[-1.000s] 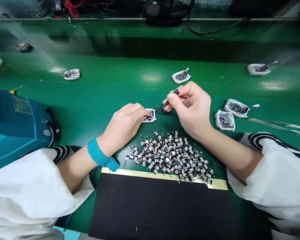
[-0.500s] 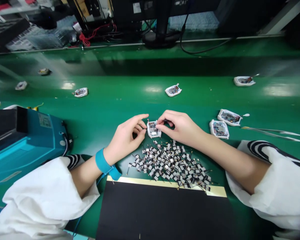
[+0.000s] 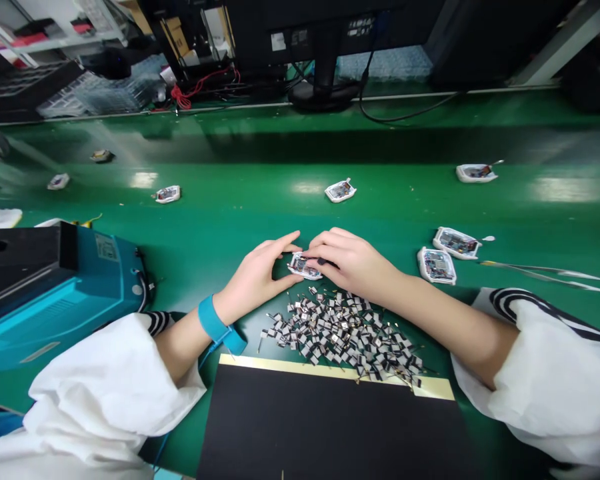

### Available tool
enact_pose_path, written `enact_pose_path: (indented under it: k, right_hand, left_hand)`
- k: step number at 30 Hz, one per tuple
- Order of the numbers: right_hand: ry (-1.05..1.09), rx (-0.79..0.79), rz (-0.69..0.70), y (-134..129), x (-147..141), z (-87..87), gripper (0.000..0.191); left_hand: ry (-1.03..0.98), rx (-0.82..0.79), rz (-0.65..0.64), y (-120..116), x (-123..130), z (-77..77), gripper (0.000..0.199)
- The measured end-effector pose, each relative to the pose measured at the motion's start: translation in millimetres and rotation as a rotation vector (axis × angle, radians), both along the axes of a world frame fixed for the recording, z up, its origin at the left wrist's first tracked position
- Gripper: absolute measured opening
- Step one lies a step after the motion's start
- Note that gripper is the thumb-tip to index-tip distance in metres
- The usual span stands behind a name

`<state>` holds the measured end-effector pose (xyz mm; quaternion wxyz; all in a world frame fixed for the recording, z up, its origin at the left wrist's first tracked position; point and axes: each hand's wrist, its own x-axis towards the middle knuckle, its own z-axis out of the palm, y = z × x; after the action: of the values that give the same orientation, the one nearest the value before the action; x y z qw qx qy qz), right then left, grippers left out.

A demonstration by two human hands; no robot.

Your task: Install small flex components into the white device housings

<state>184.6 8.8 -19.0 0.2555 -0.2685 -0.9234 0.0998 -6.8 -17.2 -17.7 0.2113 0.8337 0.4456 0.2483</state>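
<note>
A small white device casing (image 3: 300, 265) with a bare circuit board in it lies on the green bench, between my two hands. My left hand (image 3: 260, 272) grips its left side, thumb at the near edge and forefinger at the far edge. Over its right side, my right hand (image 3: 357, 261) is closed, fingertips at the board. A small black part (image 3: 323, 261) shows among the right fingers; its kind I cannot make out. Just below the hands spreads a heap of small grey-and-black parts with thin leads (image 3: 343, 333).
A black mat (image 3: 330, 427) with a yellow edge lies in front. More open casings (image 3: 437, 265) rest to the right and farther back, beside tweezers (image 3: 545, 272). At left stands a blue machine (image 3: 105, 280). A monitor stand (image 3: 324, 87) is behind.
The casing has turned on the bench, and my left thumb and forefinger have closed in around it. My right fingers have moved farther over the board. The whole view has shifted slightly.
</note>
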Motion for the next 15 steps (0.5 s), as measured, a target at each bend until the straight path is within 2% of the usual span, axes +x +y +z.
enact_pose_path:
  k: [7, 11, 15]
  right_hand:
    - [-0.305, 0.282, -0.098, -12, -6, 5.0, 0.019]
    - [-0.336, 0.328, -0.158, -15, -10, 7.5, 0.021]
    - [-0.328, 0.369, -0.161, -16, -11, 11.2, 0.022]
  left_hand:
    - [-0.031, 0.034, 0.019, -2, 2, 2.0, 0.056]
    - [-0.102, 0.073, 0.007, -3, 2, 1.4, 0.053]
    - [-0.13, 0.09, 0.004, -4, 2, 1.5, 0.052]
